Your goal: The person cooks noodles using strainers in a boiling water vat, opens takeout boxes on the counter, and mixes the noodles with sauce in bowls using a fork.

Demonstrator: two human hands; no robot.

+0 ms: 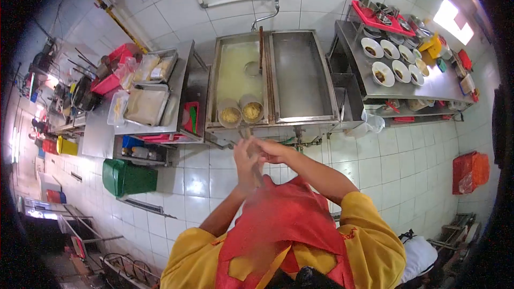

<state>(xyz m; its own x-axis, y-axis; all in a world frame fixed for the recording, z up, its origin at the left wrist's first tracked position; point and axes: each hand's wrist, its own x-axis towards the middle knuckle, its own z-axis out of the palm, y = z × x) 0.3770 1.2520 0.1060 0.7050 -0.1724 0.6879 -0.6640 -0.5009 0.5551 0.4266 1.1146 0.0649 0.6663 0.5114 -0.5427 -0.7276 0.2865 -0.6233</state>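
Two noodle strainers stand side by side at the near rim of the left cooking tank (213, 83). The left noodle strainer (230, 123) and the right noodle strainer (251, 111) each hold yellow noodles. Their handles run down toward my body. My left hand (246, 161) is closed around the handles, in front of my red apron. Close above it, my right hand (269, 150) is closed on the handles too. Which handle lies in which hand is hidden by my fingers. Cloudy yellowish water fills the left tank, where a round metal rim (251, 68) shows.
A second tank (303, 119) of greyish water adjoins on the right. Several white bowls (383, 74) with dark sauce stand on the right steel table (439, 90), near a red tray (369, 20). Metal trays (145, 106) lie on the left table. A green bin (128, 177) stands below.
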